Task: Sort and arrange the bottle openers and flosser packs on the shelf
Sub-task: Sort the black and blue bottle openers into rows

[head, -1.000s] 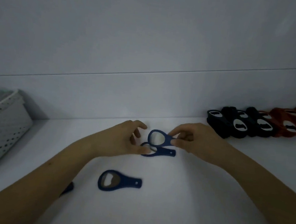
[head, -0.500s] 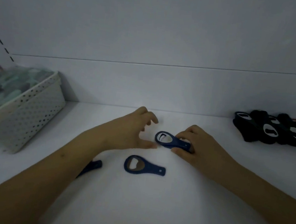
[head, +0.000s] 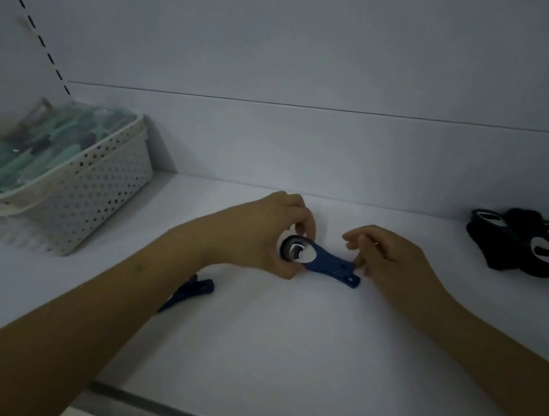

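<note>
At left I see the white perforated basket (head: 99, 186) holding teal flosser packs (head: 35, 149), blurred. Under the left forearm, a blue opener (head: 197, 287) is mostly hidden. At centre, left hand (head: 263, 233) is clamped on the ring end of stacked blue bottle openers (head: 322, 260); right hand (head: 393, 257) pinches their handle end. Black openers (head: 533, 248) are cut off at the right edge.

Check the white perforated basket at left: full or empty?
Full. The white perforated plastic basket is heaped above its rim with teal flosser packs in clear wrap. How deep the pile goes cannot be told.
</note>
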### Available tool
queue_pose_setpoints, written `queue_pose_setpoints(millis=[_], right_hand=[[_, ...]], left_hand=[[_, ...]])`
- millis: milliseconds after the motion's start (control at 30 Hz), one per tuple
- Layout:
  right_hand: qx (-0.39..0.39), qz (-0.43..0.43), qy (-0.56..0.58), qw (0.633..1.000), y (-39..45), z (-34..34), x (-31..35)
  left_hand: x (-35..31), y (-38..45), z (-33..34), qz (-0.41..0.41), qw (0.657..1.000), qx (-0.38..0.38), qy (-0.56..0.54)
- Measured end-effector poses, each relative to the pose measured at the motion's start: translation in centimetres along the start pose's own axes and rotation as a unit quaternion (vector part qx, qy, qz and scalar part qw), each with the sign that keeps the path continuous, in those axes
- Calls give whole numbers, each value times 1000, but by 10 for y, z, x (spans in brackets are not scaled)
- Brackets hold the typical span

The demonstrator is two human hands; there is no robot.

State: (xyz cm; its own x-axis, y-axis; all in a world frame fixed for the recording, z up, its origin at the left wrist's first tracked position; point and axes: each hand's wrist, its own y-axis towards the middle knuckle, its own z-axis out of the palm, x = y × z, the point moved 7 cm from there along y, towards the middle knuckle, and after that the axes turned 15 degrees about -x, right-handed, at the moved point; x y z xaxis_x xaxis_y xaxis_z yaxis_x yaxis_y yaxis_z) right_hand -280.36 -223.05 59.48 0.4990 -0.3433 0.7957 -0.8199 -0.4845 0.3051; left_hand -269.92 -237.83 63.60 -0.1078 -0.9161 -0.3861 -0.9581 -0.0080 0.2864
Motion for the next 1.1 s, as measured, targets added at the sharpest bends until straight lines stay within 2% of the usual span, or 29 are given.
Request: queue_pose_setpoints(millis=[100, 167, 233, 300, 367, 400, 633, 867, 1100], right_hand=[[19, -35, -35, 999, -9, 3, 5], [19, -73, -57, 996, -14, 5, 7], [0, -102, -54, 993, -15, 4, 10], [-10, -137, -59, 989, -14, 10, 14], [11, -176, -80, 981, -14, 21, 18], [27, -190, -92, 977, -16, 27, 19], [58, -264, -132, 954, -29, 39, 25], [67, -234, -83, 966, -30, 35, 28], [51, -214, -69, 973, -27, 31, 21]], left_hand=[[3, 11, 13, -31, 999, 36, 8], [12, -2, 3, -79, 996, 32, 2], [29, -32, -21, -118, 992, 38, 20], [52, -75, -40, -171, 978, 93, 75], [69, -115, -48, -224, 958, 144, 108], [72, -128, -49, -236, 956, 144, 103], [63, -128, -46, -233, 969, 51, 59], [39, -92, -29, -180, 981, 17, 74], [38, -57, -29, -167, 983, -39, 66]])
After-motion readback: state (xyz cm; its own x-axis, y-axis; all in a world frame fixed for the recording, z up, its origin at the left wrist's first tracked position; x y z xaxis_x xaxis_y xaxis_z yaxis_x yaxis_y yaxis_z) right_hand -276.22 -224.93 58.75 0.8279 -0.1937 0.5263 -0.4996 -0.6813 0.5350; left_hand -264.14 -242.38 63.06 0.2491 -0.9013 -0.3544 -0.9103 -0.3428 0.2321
